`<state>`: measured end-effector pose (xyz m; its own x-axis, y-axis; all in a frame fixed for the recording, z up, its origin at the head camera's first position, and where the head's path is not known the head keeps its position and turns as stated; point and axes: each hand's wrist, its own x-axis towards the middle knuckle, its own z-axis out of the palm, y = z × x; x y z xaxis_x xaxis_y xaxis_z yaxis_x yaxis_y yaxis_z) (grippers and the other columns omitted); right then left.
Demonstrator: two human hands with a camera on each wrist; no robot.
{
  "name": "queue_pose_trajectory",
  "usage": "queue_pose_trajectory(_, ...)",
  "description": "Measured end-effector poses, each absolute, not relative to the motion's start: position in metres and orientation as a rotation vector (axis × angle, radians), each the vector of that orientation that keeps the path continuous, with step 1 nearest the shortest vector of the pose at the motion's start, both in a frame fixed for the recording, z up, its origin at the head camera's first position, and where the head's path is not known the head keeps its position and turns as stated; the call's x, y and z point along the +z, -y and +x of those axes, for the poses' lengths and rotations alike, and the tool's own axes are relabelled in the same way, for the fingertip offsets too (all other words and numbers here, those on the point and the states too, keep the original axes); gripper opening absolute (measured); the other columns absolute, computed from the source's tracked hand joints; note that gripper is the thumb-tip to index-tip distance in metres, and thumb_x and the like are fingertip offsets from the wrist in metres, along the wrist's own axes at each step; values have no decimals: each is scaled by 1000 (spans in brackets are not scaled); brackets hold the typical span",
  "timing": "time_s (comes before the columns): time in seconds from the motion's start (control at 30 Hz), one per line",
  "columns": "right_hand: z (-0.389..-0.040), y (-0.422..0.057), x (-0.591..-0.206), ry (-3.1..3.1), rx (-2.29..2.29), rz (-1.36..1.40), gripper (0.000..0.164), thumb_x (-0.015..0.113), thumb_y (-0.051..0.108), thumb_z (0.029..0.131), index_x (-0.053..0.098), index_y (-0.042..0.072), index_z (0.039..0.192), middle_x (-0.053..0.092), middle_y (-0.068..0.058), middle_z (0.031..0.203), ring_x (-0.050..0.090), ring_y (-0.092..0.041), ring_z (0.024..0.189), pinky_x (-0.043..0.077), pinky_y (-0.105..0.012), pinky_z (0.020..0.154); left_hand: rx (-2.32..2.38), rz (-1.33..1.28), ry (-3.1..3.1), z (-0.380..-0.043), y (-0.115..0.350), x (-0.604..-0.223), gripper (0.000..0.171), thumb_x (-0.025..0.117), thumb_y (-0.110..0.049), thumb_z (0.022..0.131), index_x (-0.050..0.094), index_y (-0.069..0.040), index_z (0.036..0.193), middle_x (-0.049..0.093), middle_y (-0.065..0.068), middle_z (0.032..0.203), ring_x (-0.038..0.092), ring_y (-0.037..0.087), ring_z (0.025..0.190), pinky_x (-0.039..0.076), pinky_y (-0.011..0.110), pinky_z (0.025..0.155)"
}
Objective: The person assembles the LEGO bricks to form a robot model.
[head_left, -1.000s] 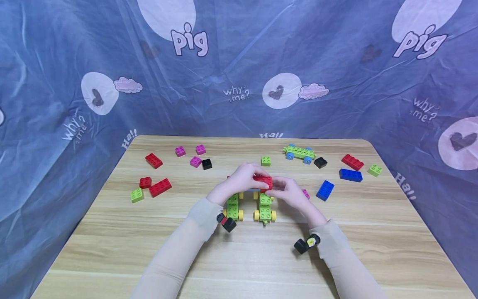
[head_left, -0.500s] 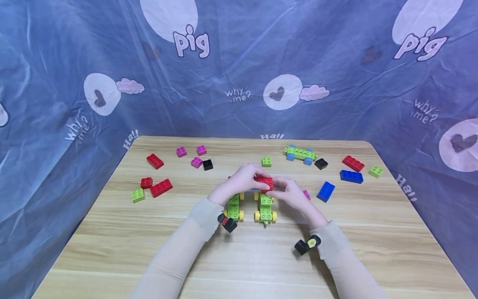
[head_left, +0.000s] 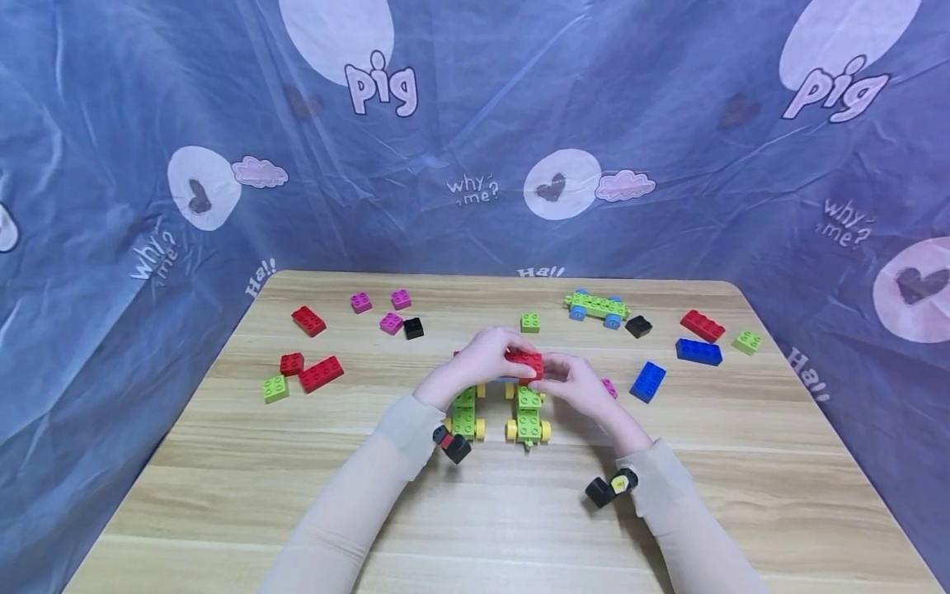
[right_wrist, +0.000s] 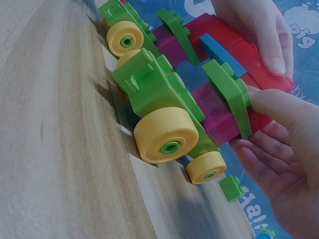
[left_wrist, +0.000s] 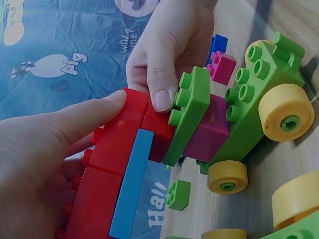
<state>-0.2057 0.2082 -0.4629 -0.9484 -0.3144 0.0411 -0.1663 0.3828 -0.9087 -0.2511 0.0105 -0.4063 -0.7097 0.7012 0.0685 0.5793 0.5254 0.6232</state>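
A bridge-like build of toy bricks stands mid-table on two green car bases with yellow wheels, a left base [head_left: 463, 422] and a right base [head_left: 529, 424]. Above the right base come a magenta brick [left_wrist: 209, 128], a green plate [left_wrist: 193, 113] and a small red brick [left_wrist: 158, 134]. Long red bricks [left_wrist: 115, 142] and a blue strip [left_wrist: 131, 184] span the top. My left hand [head_left: 488, 356] grips the red top, thumb on its near side. My right hand [head_left: 575, 381] pinches the right end, its thumb on the small red brick by the green plate.
Red bricks [head_left: 321, 374], magenta bricks [head_left: 391, 322] and a black brick [head_left: 413, 328] lie to the left. A blue-wheeled green car base [head_left: 596, 306] stands at the back; blue bricks [head_left: 648, 381] lie to the right. A patterned blue cloth [head_left: 475, 124] hangs behind the table.
Both hands keep their hold on the red top and the build stays put. Only the head view has shifted very slightly.
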Motion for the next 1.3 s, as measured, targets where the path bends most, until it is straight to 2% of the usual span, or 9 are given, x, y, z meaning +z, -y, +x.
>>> queue_pose_trajectory(0.6,-203,-207,-460,-2481,-1643,-439,43,70,11,87,57,-6,124,64,-23,121,63,-34,110,51,-23,91,961,1137,-2586,-250,-10,-409,35,77,-26,82,72,-9,113,69,5,113,62,17,103,49,23,84)
queue_pose_trajectory(0.83,-204,-207,-461,-2483,-1634,-429,44,71,13,87,58,-5,124,64,-22,120,63,-33,110,50,-19,89,967,1129,-2589,-251,-9,-410,35,77,-27,82,72,-10,113,70,4,114,62,17,104,49,25,86)
queue_pose_trajectory(1.07,-202,-205,-458,-2486,-1624,-431,43,70,13,87,58,-5,124,64,-22,120,63,-33,110,52,-25,91,961,1140,-2603,-251,-7,-412,36,77,-27,82,71,-10,114,70,4,111,63,17,102,49,27,88)
queue_pose_trajectory(1.3,-202,-206,-460,-2484,-1625,-426,43,70,13,87,58,-5,124,64,-22,120,63,-33,110,51,-25,92,936,1145,-2608,-252,-8,-412,37,77,-28,82,71,-11,114,71,2,110,63,15,100,49,25,85)
